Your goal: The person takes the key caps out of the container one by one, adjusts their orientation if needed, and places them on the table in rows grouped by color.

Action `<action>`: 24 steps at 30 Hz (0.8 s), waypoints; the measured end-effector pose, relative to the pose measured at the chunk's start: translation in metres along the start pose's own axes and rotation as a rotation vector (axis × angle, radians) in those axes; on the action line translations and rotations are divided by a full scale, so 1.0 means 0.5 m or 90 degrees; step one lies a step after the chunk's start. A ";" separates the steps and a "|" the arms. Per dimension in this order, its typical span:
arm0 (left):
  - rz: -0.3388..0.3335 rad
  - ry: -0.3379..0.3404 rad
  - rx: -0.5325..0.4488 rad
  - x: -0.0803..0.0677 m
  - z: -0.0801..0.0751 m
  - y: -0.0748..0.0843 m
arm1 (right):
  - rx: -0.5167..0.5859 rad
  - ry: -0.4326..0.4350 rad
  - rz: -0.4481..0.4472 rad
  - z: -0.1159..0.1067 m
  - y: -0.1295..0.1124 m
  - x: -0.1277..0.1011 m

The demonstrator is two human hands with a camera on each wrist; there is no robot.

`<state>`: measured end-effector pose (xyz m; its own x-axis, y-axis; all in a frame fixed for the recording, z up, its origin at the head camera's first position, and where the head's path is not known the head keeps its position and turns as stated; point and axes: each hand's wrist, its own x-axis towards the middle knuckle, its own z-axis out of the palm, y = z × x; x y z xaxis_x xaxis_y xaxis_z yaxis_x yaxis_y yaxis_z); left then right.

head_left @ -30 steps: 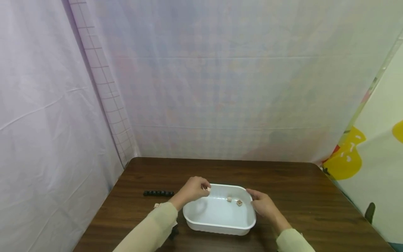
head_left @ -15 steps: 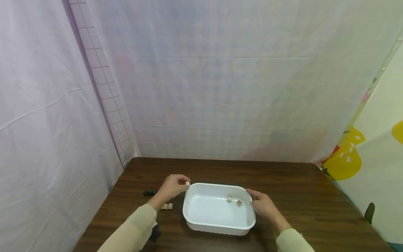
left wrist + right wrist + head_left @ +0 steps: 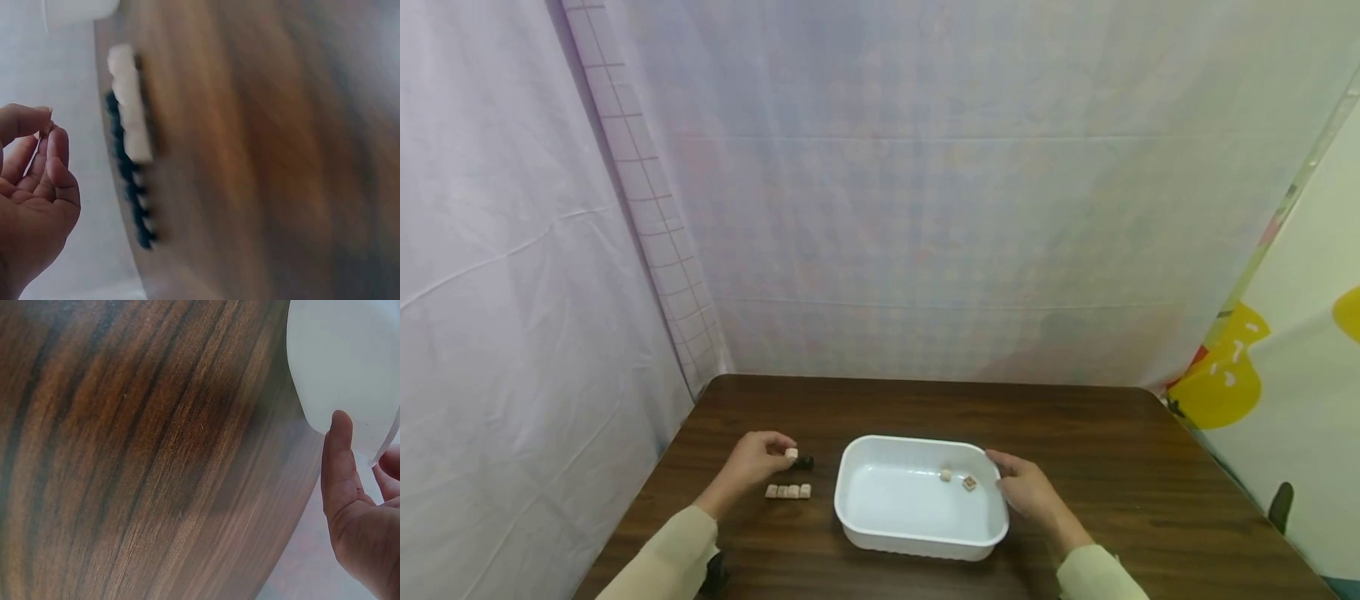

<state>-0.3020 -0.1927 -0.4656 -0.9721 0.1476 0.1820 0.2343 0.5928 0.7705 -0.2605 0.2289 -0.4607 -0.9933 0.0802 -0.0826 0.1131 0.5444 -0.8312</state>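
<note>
In the head view my left hand [image 3: 754, 460] pinches a small cream keycap-like block [image 3: 792, 453] between thumb and fingertips. It hovers over a row of small black pieces [image 3: 803, 462], hiding most of that row. Just nearer lies a short row of cream blocks [image 3: 787, 492], blurred but side by side in the left wrist view. My right hand [image 3: 1028, 490] grips the right rim of a white plastic tray [image 3: 917, 546], with fingers along its outer wall in the right wrist view. Inside the tray lie a cream block [image 3: 946, 475] and another showing a brown-patterned face [image 3: 970, 483].
All of this stands on a dark wood-grain table [image 3: 1075, 433]. A pale curtain [image 3: 925, 250] hangs behind its far edge, with a white sheet [image 3: 512, 292] at the left. A dark object [image 3: 713, 573] shows under my left sleeve.
My left hand has moved left from above the tray, past its rim, to the black row, carrying the cream block. The cream row has come into full view. The right hand stays on the tray.
</note>
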 end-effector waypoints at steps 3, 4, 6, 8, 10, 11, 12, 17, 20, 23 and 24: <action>-0.007 -0.004 0.013 -0.014 -0.014 -0.030 | 0.003 0.002 -0.004 0.000 -0.001 -0.001; -0.008 -0.005 0.014 -0.018 -0.018 -0.041 | 0.005 0.002 -0.004 0.000 -0.001 -0.002; -0.017 -0.005 0.014 -0.027 -0.025 -0.058 | 0.003 0.001 0.000 0.000 -0.002 -0.002; -0.026 -0.004 0.016 -0.034 -0.030 -0.072 | 0.000 0.001 0.001 0.000 -0.003 -0.002; -0.036 -0.004 0.022 -0.040 -0.036 -0.082 | 0.000 0.001 0.001 0.000 -0.004 -0.002; -0.041 -0.005 0.027 -0.042 -0.038 -0.085 | 0.000 0.001 0.002 0.000 -0.004 -0.002; -0.045 -0.006 0.034 -0.044 -0.040 -0.089 | 0.000 0.001 0.002 0.000 -0.004 -0.003; -0.067 -0.018 0.045 -0.051 -0.044 -0.097 | 0.014 0.000 0.005 0.000 -0.004 -0.004; -0.058 -0.030 0.049 -0.052 -0.044 -0.102 | 0.023 -0.006 0.021 0.000 -0.005 -0.004; -0.044 -0.040 0.052 -0.054 -0.042 -0.105 | 0.015 -0.008 0.027 -0.001 -0.006 -0.003; -0.042 -0.043 0.053 -0.055 -0.042 -0.106 | 0.012 -0.007 0.027 -0.001 -0.006 -0.003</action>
<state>-0.2880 -0.2448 -0.4986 -0.9834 0.1578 0.0894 0.1729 0.6663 0.7253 -0.2594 0.2274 -0.4579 -0.9879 0.0935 -0.1241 0.1548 0.5253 -0.8367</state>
